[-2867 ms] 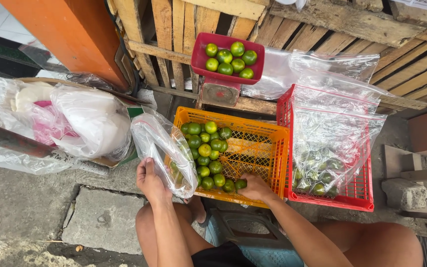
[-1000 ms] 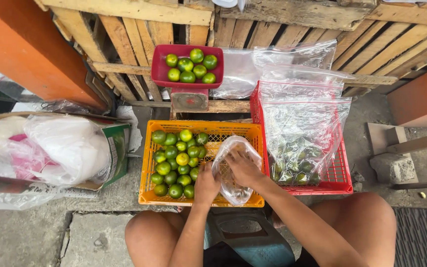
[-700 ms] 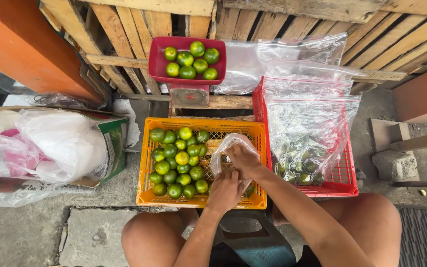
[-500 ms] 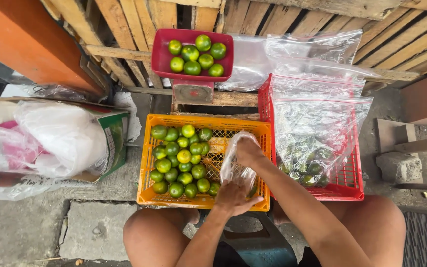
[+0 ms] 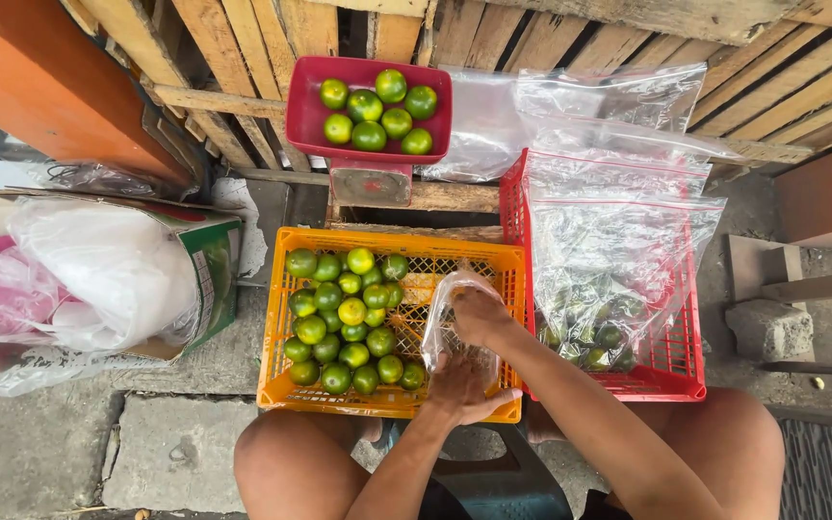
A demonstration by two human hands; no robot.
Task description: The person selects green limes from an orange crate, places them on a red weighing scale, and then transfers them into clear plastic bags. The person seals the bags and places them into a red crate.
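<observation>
An orange plastic crate (image 5: 392,245) in front of my knees holds several green limes (image 5: 344,323) piled on its left side. Over the crate's right half I hold a small clear plastic bag (image 5: 443,325). My right hand (image 5: 479,315) grips its top edge. My left hand (image 5: 462,389) is spread at its lower end near the crate's front rim. I cannot tell what the bag contains.
A red scale tray (image 5: 312,112) with several limes sits on a wooden pallet behind the crate. A red crate (image 5: 664,382) lined with a large clear bag (image 5: 618,231) of limes stands right. A cardboard box (image 5: 206,270) stuffed with plastic bags lies left.
I brought the clear bag from the crate's left edge to over its right half. My left hand slid down from beside the right hand to the bag's lower end.
</observation>
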